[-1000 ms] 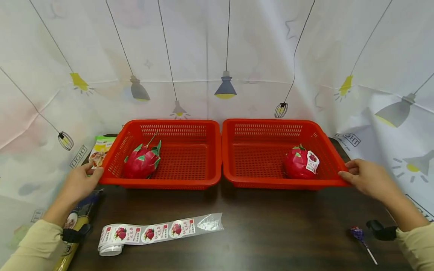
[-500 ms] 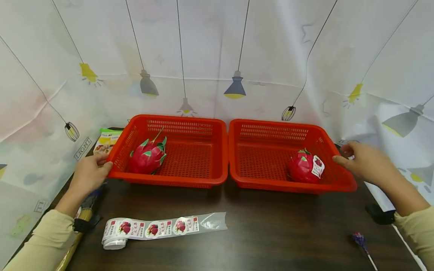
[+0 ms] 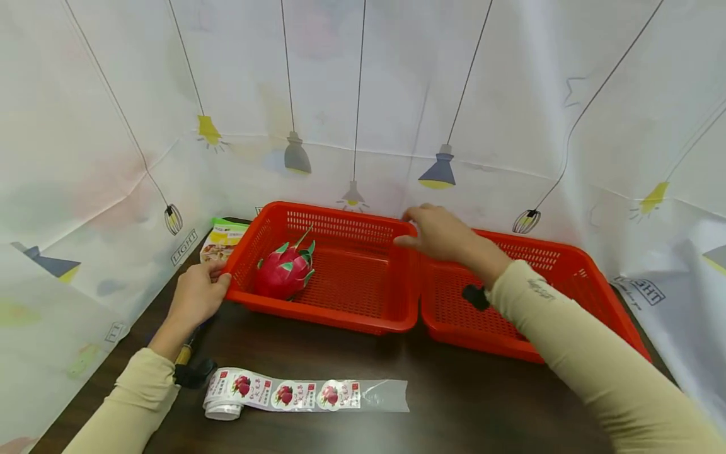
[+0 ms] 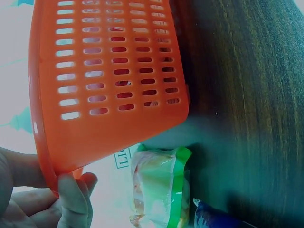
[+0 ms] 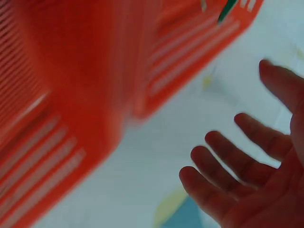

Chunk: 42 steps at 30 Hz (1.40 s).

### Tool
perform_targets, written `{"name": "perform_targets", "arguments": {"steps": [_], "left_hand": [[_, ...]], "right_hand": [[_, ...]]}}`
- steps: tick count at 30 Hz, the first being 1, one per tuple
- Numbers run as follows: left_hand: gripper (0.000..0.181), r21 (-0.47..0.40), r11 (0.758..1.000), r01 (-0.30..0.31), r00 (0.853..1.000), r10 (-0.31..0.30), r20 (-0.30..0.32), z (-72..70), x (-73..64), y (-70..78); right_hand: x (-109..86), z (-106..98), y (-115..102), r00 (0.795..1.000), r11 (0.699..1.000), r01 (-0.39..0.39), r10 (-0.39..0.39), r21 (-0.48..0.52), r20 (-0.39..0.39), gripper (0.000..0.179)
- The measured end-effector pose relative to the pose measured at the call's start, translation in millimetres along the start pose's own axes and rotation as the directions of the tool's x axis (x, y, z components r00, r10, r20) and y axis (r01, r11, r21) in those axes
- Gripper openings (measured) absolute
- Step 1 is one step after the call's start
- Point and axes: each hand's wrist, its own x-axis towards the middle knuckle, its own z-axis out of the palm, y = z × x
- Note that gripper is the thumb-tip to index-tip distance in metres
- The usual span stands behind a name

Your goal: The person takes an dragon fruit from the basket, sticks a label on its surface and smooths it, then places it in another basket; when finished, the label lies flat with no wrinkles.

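Two red plastic baskets stand side by side on the table. My left hand (image 3: 195,291) grips the rim of the left basket (image 3: 317,310) at its left end, thumb and fingers around the edge in the left wrist view. In that basket lies a red dragon fruit (image 3: 283,271) with green-tipped scales and a stem. Over the left basket's right end, close to its rim, is my right hand (image 3: 439,233), holding nothing. Its fingers (image 5: 228,152) are spread and apart from the baskets in the right wrist view. My right forearm crosses the right basket (image 3: 482,343) and hides its dragon fruit.
A roll of dragon fruit stickers (image 3: 283,392) lies partly unrolled on the dark table (image 3: 454,397). A green-topped food packet (image 3: 224,241) sits behind my left hand. Printed sheeting with lamp drawings (image 3: 499,126) closes off the back and sides.
My right hand has left the right basket's right rim and swung leftward to the left basket's right end. My left hand keeps its grip. The head view has turned.
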Motion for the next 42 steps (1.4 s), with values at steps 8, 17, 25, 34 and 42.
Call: {"name": "perform_targets", "arguments": {"steps": [8, 17, 25, 34, 42], "left_hand": [[0.043, -0.036, 0.999, 0.015, 1.000, -0.015, -0.014, 16.1, -9.2, 15.7], [0.044, -0.090, 0.996, 0.009, 1.000, -0.011, -0.015, 25.8, -15.7, 34.0], [0.044, -0.125, 0.992, 0.018, 1.000, -0.020, -0.015, 28.7, -20.4, 46.0], [0.045, -0.129, 0.991, 0.020, 1.000, -0.022, -0.016, 32.2, -21.6, 49.1], [0.046, -0.134, 0.990, 0.044, 0.999, -0.046, -0.013, 33.0, -22.0, 48.8]], "right_hand": [[63.1, 34, -58, 0.964, 0.980, 0.174, -0.189, 0.095, 0.186, 0.064], [83.7, 65, -110, 0.946, 0.981, 0.037, -0.096, 0.191, 0.310, 0.077], [80.1, 87, -148, 0.941, 0.991, -0.128, 0.107, 0.044, 0.322, 0.091], [83.1, 109, -140, 0.972, 0.990, -0.133, 0.121, 0.046, 0.203, 0.093], [80.4, 115, -124, 0.985, 0.970, -0.071, 0.032, 0.234, 0.169, 0.082]]}}
